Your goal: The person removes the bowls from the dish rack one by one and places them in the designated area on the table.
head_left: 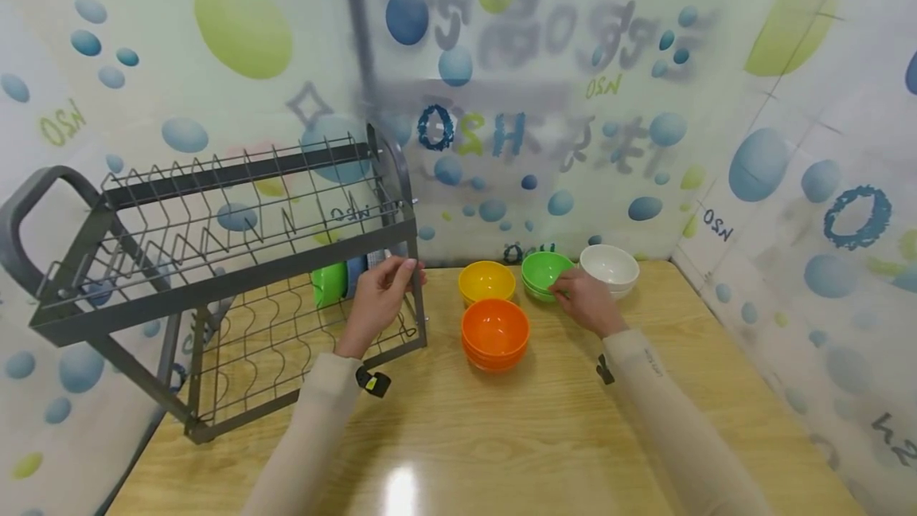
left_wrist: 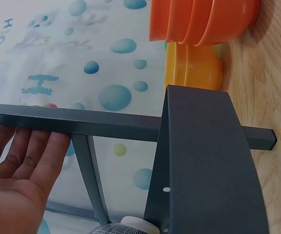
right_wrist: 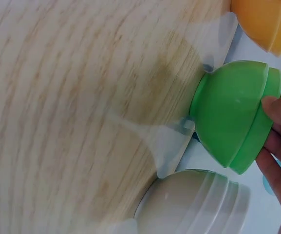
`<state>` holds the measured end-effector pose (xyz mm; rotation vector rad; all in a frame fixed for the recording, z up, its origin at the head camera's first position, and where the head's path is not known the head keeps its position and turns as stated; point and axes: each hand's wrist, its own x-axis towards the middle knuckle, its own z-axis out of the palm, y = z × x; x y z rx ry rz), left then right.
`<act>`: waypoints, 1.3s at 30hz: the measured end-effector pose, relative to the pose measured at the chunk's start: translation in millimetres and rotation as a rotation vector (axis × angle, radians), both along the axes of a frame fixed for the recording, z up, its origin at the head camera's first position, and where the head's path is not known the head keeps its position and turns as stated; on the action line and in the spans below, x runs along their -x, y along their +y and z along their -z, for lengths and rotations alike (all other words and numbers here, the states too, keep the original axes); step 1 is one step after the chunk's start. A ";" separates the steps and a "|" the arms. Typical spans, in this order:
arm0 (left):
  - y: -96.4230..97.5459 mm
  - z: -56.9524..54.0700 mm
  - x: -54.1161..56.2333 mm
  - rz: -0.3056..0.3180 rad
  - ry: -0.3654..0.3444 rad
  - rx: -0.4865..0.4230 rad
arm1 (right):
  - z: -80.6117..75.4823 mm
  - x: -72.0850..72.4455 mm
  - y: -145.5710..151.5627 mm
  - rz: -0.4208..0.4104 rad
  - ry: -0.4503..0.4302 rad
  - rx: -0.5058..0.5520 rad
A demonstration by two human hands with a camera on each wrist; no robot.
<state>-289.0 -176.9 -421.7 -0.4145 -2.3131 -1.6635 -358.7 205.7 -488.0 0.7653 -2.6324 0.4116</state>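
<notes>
My left hand [head_left: 378, 297] grips the right front upright of a dark grey two-tier dish rack [head_left: 236, 279]. In the left wrist view, its fingers [left_wrist: 45, 153] lie along the post, with a bit of thumb at the frame's left edge. My right hand [head_left: 589, 301] pinches the rim of the upper of two stacked green bowls [right_wrist: 230, 107], thumb outside and fingertips over the edge. White stacked bowls [head_left: 609, 265] stand just right of that hand. Left of the green pair is a yellow stack [head_left: 487, 281], with stacked orange bowls [head_left: 496, 333] in front of it.
Everything stands on a wooden table [head_left: 501, 436]. A green packet [head_left: 329, 285] and a dark blue item show behind the rack's right end. Patterned sheeting [head_left: 544, 173] rises behind the bowls and along both sides. The rack fills the left side.
</notes>
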 end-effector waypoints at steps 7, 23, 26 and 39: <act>0.8 -0.9 -0.1 -0.003 -0.006 -0.009 | 1.1 0.5 1.2 -0.019 0.013 -0.004; 1.6 0.3 -1.3 -0.010 0.009 0.005 | -0.4 -2.8 0.2 0.006 -0.017 0.000; 2.3 0.5 -1.7 -0.013 0.010 0.008 | -0.7 -3.2 -0.1 0.011 -0.039 0.025; 1.5 2.6 -0.4 -0.011 0.011 -0.005 | -16.3 -9.2 -14.0 -0.016 -0.149 0.176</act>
